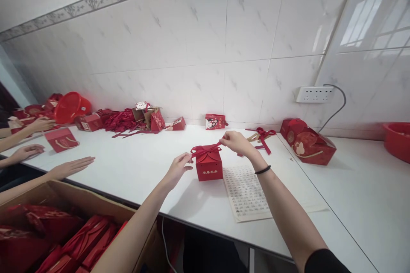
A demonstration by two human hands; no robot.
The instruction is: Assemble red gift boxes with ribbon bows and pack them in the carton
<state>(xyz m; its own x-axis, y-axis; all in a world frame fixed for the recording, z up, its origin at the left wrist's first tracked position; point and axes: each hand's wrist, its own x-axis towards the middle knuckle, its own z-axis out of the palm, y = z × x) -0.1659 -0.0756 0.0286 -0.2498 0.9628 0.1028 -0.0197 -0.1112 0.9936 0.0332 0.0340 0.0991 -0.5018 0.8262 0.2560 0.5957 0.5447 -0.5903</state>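
Note:
A small red gift box [209,168] with gold characters on its front stands upright on the white table. Dark red ribbon [205,149] is tied in a bow across its top. My left hand [178,169] pinches the bow at the left side of the box. At the upper right, my right hand [236,141] pinches the other side of the ribbon and holds it out from the box. A handwritten sheet of paper [246,190] lies just right of the box, partly under my right forearm.
An open cardboard carton [105,198] of red boxes is at the lower left. Other people's hands [72,166] rest at the table's left. Along the wall lie a ribbon pile [120,120], a small box [215,122], loose ribbon [265,138] and larger red boxes [309,147].

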